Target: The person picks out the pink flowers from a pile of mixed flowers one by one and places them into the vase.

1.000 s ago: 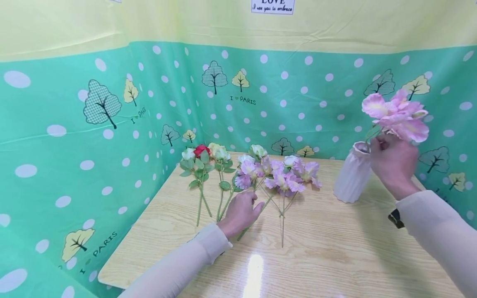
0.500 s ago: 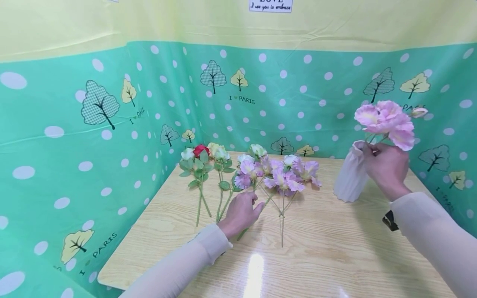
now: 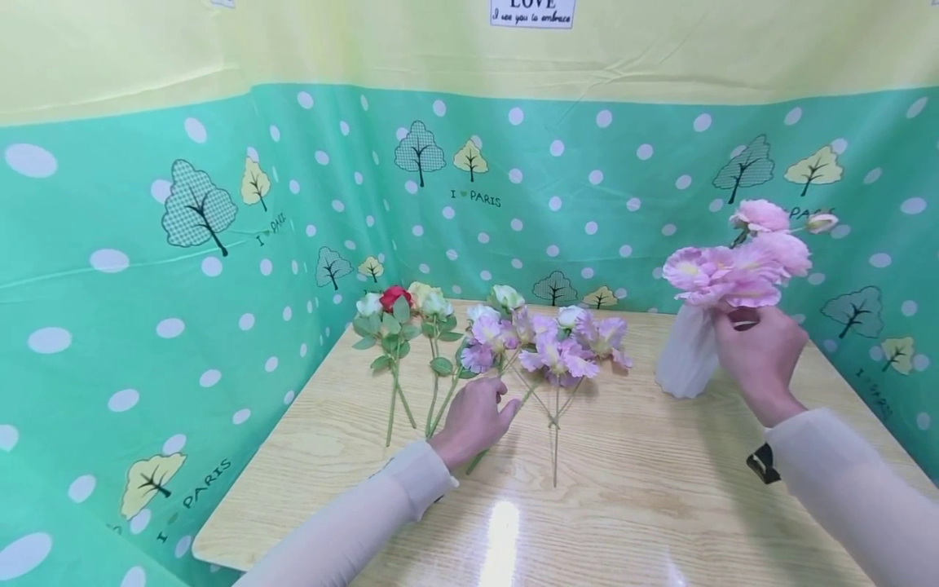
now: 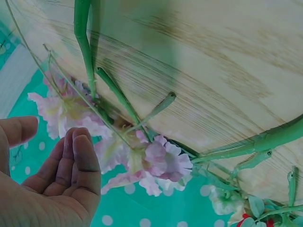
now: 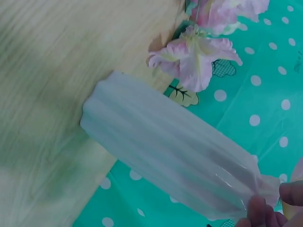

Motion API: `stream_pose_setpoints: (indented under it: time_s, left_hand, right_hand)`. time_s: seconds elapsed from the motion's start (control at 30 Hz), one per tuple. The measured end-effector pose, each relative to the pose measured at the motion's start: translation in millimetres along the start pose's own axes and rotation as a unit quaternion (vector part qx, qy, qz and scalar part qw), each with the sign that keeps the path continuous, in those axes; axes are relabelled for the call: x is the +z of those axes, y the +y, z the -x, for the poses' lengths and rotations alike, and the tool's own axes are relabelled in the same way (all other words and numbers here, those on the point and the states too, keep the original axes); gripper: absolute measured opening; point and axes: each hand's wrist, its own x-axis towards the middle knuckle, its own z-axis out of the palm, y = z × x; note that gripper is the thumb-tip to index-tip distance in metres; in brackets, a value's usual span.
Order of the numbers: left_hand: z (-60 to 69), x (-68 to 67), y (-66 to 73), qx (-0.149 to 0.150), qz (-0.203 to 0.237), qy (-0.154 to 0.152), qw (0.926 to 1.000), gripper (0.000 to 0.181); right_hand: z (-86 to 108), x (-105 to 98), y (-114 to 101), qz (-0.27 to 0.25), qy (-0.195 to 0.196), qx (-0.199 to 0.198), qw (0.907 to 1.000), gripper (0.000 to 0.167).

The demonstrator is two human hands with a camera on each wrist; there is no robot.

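A white fluted vase (image 3: 686, 350) stands at the right of the table; in the right wrist view the vase (image 5: 170, 146) shows its ribbed side. At its mouth my right hand (image 3: 763, 350) pinches the stems of pink flowers (image 3: 734, 269), whose blooms hide the opening. In the right wrist view, the fingertips (image 5: 258, 208) meet close to the vase neck. My left hand (image 3: 473, 416) hovers low by the lying stems, fingers loosely bent. The left wrist view shows the left hand (image 4: 61, 175) holding nothing, with purple flowers (image 4: 161, 161) beyond it.
Purple irises (image 3: 561, 359) lie mid-table with crossed stems. Left of them lie white roses and a red rose (image 3: 396, 297) with green leaves. The wooden table (image 3: 631, 489) backs onto a green dotted curtain (image 3: 587, 187).
My right hand has come down and slightly left with the pink flowers, whose blooms now sit lower, over the vase mouth. The left hand has stayed in place.
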Motion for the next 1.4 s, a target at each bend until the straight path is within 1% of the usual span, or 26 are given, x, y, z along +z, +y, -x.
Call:
stream_pose_setpoints:
  time_s: [0.13, 0.33, 0.43, 0.57, 0.67, 0.83, 0.97, 1.23, 1.3, 1.4]
  left_hand:
    - [-0.9, 0.3, 1.4, 0.001, 0.001, 0.0, 1.0, 0.031]
    - [-3.5, 1.9, 3.3, -0.002, 0.0, 0.003, 1.0, 0.03]
    - [-4.4, 2.9, 3.8, -0.003, -0.004, 0.002, 1.0, 0.03]
    - [-5.4, 4.0, 4.2, -0.003, 0.0, 0.001, 1.0, 0.03]
    - [-6.8, 4.7, 5.1, -0.006, 0.005, -0.002, 1.0, 0.029]
    - [-10.1, 7.5, 6.3, -0.015, 0.013, -0.004, 0.9998, 0.028]
    - [-12.9, 10.2, 7.1, -0.022, 0.013, -0.004, 0.9997, 0.028]
    - [-20.6, 15.4, 9.8, -0.037, 0.003, -0.015, 0.9992, 0.029]
    - [-23.5, 17.4, 10.6, -0.045, 0.006, -0.021, 0.9987, 0.032]
    - [-28.2, 20.9, 10.9, -0.055, 0.015, -0.03, 0.9979, 0.051]
  right_hand:
    - [8.1, 2.0, 3.9, -0.01, -0.01, 0.004, 0.9999, 0.042]
    - [25.1, 6.2, 8.0, 0.003, -0.04, 0.005, 0.9992, 0.04]
    - [35.8, 9.8, 9.4, 0.004, -0.055, -0.009, 0.9984, 0.039]
    - [49.2, 16.7, 10.4, 0.003, -0.059, -0.046, 0.9972, 0.036]
    - [59.0, 21.4, 10.6, 0.001, -0.068, -0.061, 0.9958, 0.033]
    - [77.4, 29.2, 12.7, 0.003, -0.094, -0.069, 0.9932, 0.032]
    - [89.9, 34.8, 13.6, 0.008, -0.106, -0.08, 0.9911, 0.032]
    - [105.0, 42.1, 11.0, -0.003, -0.103, -0.106, 0.989, 0.029]
    - [107.7, 43.2, 10.9, -0.006, -0.102, -0.106, 0.9891, 0.028]
    - [110.8, 44.4, 10.6, -0.007, -0.104, -0.104, 0.9891, 0.028]
